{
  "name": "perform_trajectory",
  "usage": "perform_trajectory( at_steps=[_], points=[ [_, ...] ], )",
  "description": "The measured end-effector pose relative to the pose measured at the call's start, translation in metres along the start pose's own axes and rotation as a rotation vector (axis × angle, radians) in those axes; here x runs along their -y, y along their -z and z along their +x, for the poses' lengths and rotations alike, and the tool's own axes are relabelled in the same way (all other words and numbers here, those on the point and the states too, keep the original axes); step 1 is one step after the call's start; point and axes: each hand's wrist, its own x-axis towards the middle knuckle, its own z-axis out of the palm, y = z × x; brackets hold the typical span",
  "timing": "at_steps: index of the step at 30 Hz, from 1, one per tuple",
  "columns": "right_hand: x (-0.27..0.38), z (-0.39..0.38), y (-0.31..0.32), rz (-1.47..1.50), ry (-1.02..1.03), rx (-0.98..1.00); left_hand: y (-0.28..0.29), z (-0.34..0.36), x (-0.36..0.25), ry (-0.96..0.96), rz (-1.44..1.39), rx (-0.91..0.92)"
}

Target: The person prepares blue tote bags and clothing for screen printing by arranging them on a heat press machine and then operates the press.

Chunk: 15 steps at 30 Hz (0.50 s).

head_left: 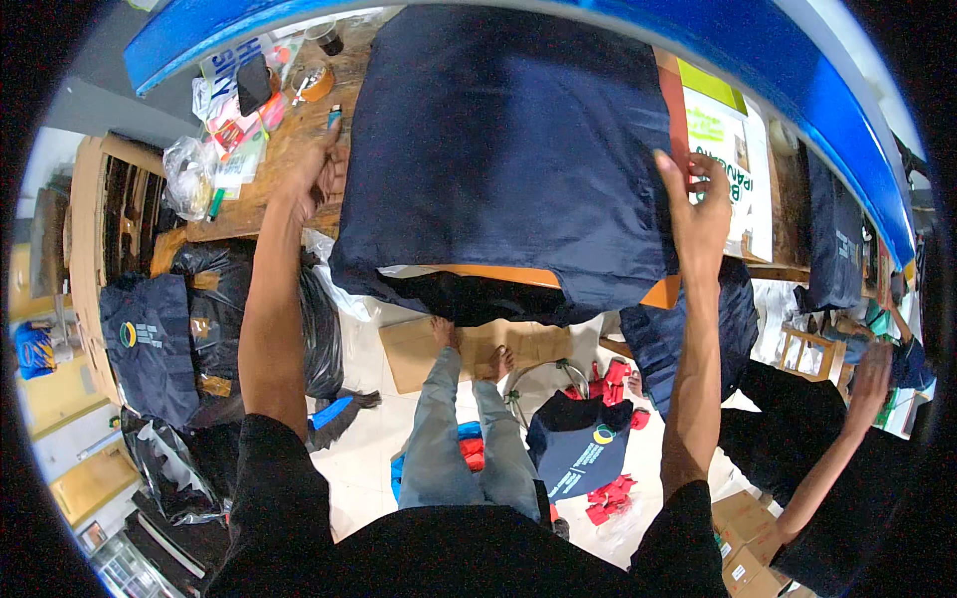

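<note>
A dark navy piece of cloth (pixel 508 159) lies spread over a flat board, whose orange edge (pixel 498 275) shows at the near side. The cloth's near edge hangs loose with a dark gap beneath it. Beside the cloth's left edge is my left hand (pixel 323 177), fingers stretched out; whether it touches the cloth I cannot tell. At the right edge my right hand (pixel 703 204) has its thumb against the cloth and its other fingers bent and apart from the thumb. Neither hand visibly grips anything.
A blue bar (pixel 797 60) arches across the far side. On the wooden table (pixel 239 214) lie a phone (pixel 254 84), an orange container (pixel 317 84) and plastic scraps. Black bags (pixel 309 319) stand left below. A printed navy garment (pixel 580 439) hangs low. Another person's arm (pixel 847 439) shows at right.
</note>
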Motion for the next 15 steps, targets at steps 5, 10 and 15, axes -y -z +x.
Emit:
perform_trajectory(
  at_steps=[5, 10, 15],
  points=[
    [-0.003, 0.020, -0.023, -0.307, -0.022, 0.008, 0.014, 0.045, 0.056, 0.084, -0.437, 0.032],
    [-0.012, 0.025, -0.017, -0.277, -0.103, 0.128, 0.009, 0.039, 0.034, -0.220, -0.552, -0.098],
    [-0.066, 0.036, 0.005, -0.196, -0.208, -0.050, 0.008, 0.045, 0.011, -0.618, -0.239, -0.283]
  ],
)
